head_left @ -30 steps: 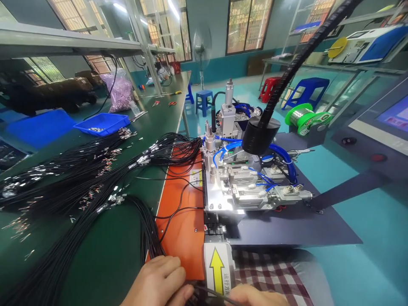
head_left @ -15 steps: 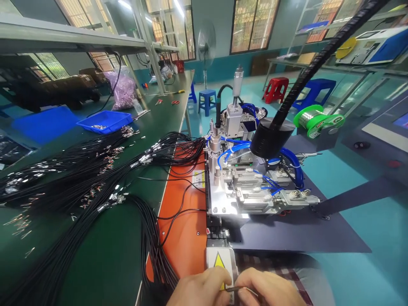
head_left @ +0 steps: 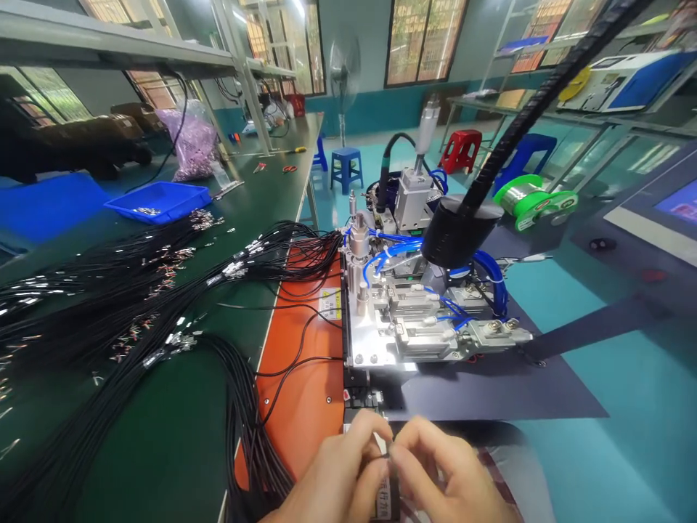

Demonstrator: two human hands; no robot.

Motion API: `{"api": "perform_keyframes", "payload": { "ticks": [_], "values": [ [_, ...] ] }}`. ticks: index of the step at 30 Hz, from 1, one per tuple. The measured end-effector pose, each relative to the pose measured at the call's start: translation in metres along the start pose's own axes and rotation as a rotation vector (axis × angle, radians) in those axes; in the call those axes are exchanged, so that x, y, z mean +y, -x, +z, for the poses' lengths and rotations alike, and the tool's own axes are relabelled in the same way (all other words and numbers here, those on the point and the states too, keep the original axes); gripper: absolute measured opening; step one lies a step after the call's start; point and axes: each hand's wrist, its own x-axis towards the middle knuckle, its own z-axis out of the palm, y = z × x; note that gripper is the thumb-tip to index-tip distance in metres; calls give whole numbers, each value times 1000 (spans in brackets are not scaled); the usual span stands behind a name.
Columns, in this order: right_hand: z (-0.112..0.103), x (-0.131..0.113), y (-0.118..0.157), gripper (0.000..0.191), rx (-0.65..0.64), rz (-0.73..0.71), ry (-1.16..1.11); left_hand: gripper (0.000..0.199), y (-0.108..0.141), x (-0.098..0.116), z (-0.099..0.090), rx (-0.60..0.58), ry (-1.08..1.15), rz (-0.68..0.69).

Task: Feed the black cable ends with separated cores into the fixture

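Note:
My left hand (head_left: 348, 465) is in a pinch at the bottom middle, close above the front end of the machine. My right hand (head_left: 449, 468) faces it, thumb and forefinger pinched together, and the fingertips of both hands almost meet. Between them a short dark bit of black cable (head_left: 387, 455) shows; the fingers cover most of it. Just beyond stands the bench machine (head_left: 375, 349), with silver clamps and blue air hoses. To the left a thick bundle of black cables (head_left: 239, 392) hangs over the edge of the green table (head_left: 163, 436).
An orange panel (head_left: 305, 392) lies between table and machine, with two loose cables across it. More cable bundles with stripped ends cover the table near a blue tray (head_left: 163, 200). A black flexible duct (head_left: 462, 232) hangs over the machine, near a green solder spool (head_left: 536, 203).
Both hands have risen slightly and their fingertips have drawn closer together. Less of the cable shows between them. The view has shifted slightly to the right.

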Motion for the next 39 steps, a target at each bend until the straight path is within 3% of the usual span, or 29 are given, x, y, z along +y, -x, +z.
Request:
{"api": "perform_keyframes", "payload": {
  "ticks": [4,11,17,22,27,33,39],
  "values": [
    [-9,13,-12,36,-51,71,-260,13,-7,3,-2,73,14,-49],
    [-10,17,-14,34,-102,95,-373,24,-11,2,-2,118,-10,-105],
    [-4,16,-15,32,-98,141,-494,23,-16,2,-2,111,143,-119],
    [1,28,-20,30,-172,127,-691,23,-21,9,-4,93,423,-226],
    [6,29,-21,30,-200,177,-881,27,-22,6,-3,55,520,-253],
    [7,28,-22,30,-223,162,-883,28,-20,1,-3,31,592,-265],
    [20,28,-11,29,-87,103,-618,21,-14,-2,-1,164,445,-193]
  ]
}}
